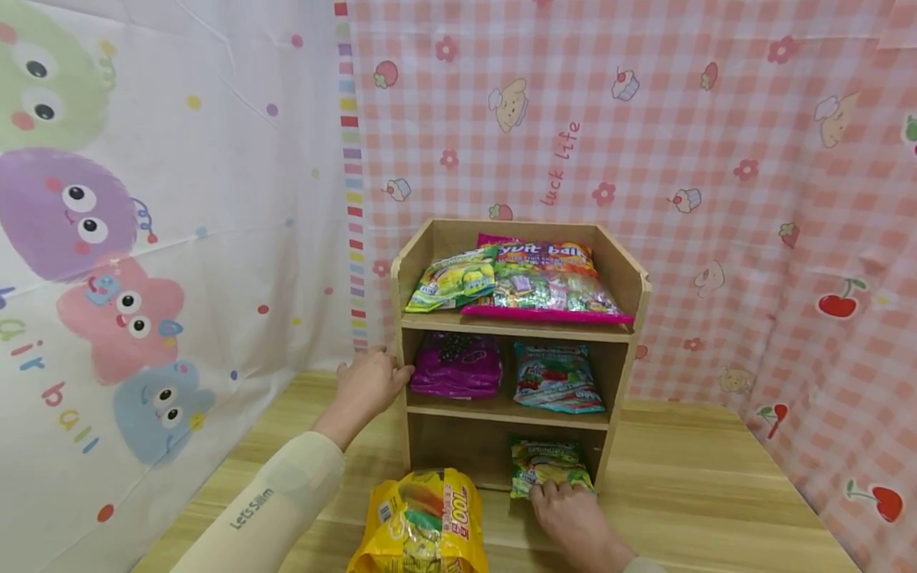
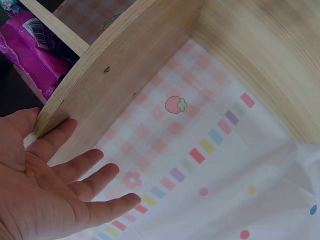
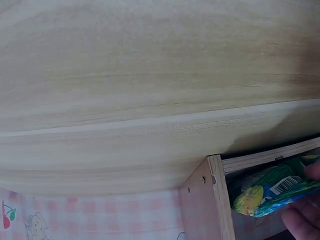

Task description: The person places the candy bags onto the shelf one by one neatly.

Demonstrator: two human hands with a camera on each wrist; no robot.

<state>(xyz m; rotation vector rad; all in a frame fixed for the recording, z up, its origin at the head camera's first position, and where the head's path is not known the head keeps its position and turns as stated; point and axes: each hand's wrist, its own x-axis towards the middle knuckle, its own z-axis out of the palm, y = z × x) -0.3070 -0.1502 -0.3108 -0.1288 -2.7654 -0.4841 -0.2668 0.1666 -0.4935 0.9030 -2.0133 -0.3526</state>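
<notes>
A small wooden shelf [image 1: 519,329] with three levels stands on the table. My left hand [image 1: 370,380] holds the front edge of its left side panel [image 2: 117,75]. Thumb and index finger are on either side of that panel, the other fingers spread outside it. At the bottom level, my right hand [image 1: 569,513] pinches a green candy bag [image 1: 544,460] lying at the right side. In the right wrist view, a barcode shows on the bag [image 3: 285,186], with thumb and fingers at its edge. Part of that hand is out of the right wrist view.
On top lie a pink fruit candy bag [image 1: 548,278] and a yellow-green bag [image 1: 458,277]. The middle level holds a purple bag [image 1: 456,366] and a teal bag [image 1: 557,378]. A large yellow bag [image 1: 423,525] stands before the shelf on the wooden table [image 1: 688,477]. Patterned cloths hang behind.
</notes>
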